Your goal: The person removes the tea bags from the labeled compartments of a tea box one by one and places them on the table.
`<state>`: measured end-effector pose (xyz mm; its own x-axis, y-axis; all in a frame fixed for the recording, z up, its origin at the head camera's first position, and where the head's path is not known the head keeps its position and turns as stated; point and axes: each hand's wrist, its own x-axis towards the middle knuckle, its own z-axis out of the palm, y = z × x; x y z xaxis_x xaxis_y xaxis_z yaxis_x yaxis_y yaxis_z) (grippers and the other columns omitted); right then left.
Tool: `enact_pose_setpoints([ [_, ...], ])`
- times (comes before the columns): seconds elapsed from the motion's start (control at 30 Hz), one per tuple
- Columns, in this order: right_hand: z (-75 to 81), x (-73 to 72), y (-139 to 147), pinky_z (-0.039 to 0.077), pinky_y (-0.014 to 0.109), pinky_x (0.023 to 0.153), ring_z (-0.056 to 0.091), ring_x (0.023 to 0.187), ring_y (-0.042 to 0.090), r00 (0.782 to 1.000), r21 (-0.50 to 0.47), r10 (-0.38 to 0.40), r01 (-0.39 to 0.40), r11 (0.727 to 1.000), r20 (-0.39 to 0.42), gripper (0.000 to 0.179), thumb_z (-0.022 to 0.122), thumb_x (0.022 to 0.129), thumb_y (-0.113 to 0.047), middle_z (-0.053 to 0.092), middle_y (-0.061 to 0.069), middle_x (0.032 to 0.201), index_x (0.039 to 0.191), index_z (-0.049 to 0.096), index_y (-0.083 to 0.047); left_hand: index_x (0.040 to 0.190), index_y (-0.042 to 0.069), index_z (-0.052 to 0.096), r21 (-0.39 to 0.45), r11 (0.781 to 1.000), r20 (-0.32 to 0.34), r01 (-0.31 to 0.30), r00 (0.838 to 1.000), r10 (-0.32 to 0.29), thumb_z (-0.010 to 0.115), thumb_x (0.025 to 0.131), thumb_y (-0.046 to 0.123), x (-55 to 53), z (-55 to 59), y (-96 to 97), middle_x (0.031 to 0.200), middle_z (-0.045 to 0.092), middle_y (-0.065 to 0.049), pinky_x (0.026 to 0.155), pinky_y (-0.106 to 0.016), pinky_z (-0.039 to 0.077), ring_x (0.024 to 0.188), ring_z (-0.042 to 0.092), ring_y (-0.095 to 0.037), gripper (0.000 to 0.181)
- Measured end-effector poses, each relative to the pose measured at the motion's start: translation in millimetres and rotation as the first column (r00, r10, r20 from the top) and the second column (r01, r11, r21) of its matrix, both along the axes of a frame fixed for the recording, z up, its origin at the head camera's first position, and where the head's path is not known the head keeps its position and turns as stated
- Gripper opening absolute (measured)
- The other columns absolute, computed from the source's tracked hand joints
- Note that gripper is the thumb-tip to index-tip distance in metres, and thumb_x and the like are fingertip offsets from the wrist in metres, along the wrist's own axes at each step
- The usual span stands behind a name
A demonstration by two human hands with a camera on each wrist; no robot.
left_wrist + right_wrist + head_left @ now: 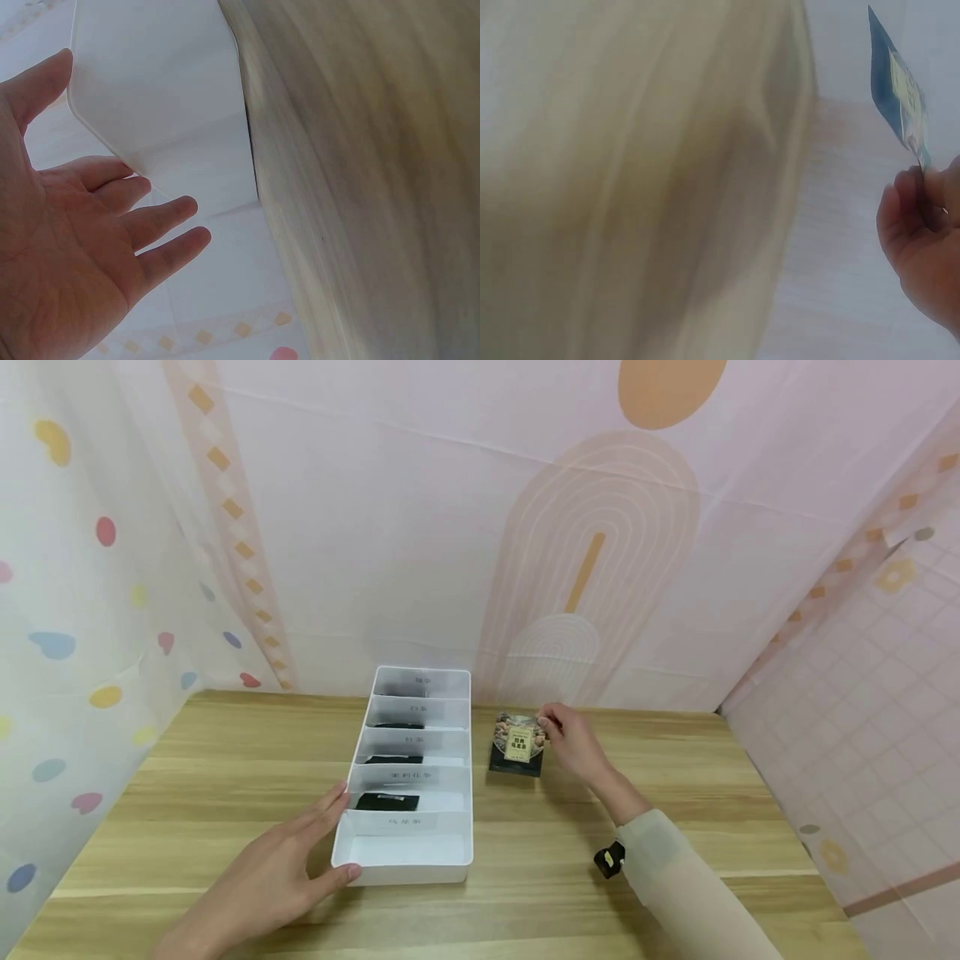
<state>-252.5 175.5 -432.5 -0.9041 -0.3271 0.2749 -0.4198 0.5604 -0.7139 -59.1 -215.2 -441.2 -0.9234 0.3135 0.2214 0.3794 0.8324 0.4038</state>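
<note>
Head view shows the white divided tray (405,874) with the left hand (273,864) at its left side, fingers extended and touching rather than gripping; an uneven push there could skid it. Near the tray's right wall, the right hand (581,749) pinches a patterned black packet (517,747) by one edge only, so it could swing, twist or slip if that pinch loosens.

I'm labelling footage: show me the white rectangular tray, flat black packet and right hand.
White rectangular tray (408,850): head view, nearest compartment's floor.
Flat black packet (519,744): head view, pale label.
Right hand (577,747): head view, its back.
</note>
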Motion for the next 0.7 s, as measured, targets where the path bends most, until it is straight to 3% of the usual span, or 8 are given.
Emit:
enact_pose_setpoints([
  [0.1,-7.0,-3.3,0,0.050,0.027,0.063,0.065,0.076,0.031,0.999,0.011,0.007,-0.007,1.000,0.051,0.012,0.057,0.106,0.003,0.066,0.011,0.086,0.103,0.068,0.006,0.157,0.003,0.047,-0.003,1.000,0.001,0.006,1.000,-0.006,0.075,0.092,0.058,-0.5,1.0,-0.4,0.164,0.042,-0.011,0.100,-0.058,0.052,0.136,0.057,-0.039,0.090],
  [0.27,-18.4,-7.8,-1,0.047,0.027,0.063,0.059,0.072,0.016,0.996,0.067,0.030,-0.035,0.997,0.085,0.013,0.057,0.105,0.003,0.063,0.006,0.080,0.099,0.068,0.003,0.157,0.003,0.047,-0.004,1.000,0.017,0.002,1.000,-0.002,0.075,0.092,0.058,0.2,1.4,-0.9,0.164,0.042,-0.012,0.100,-0.058,0.052,0.136,0.056,-0.039,0.090],
  [0.47,-29.2,-12.5,-4,0.044,0.026,0.063,0.053,0.070,0.012,0.998,0.115,0.058,-0.059,0.992,0.017,0.016,0.061,0.102,0.006,0.059,0.003,0.075,0.087,0.065,-0.001,0.157,0.004,0.046,0.008,1.000,0.036,-0.010,0.999,0.010,0.075,0.092,0.059,2.3,1.9,-0.8,0.165,0.041,-0.011,0.099,-0.058,0.053,0.135,0.057,-0.039,0.090],
  [0.7,-35.5,-16.2,-7,0.049,0.030,0.066,0.056,0.073,0.014,0.999,0.179,0.038,-0.038,0.983,0.002,0.015,0.063,0.101,0.005,0.063,0.004,0.079,0.088,0.067,-0.002,0.158,0.004,0.045,-0.001,1.000,0.020,-0.009,1.000,0.009,0.075,0.092,0.058,1.3,2.8,-1.4,0.165,0.041,-0.011,0.099,-0.059,0.053,0.134,0.058,-0.039,0.090],
])
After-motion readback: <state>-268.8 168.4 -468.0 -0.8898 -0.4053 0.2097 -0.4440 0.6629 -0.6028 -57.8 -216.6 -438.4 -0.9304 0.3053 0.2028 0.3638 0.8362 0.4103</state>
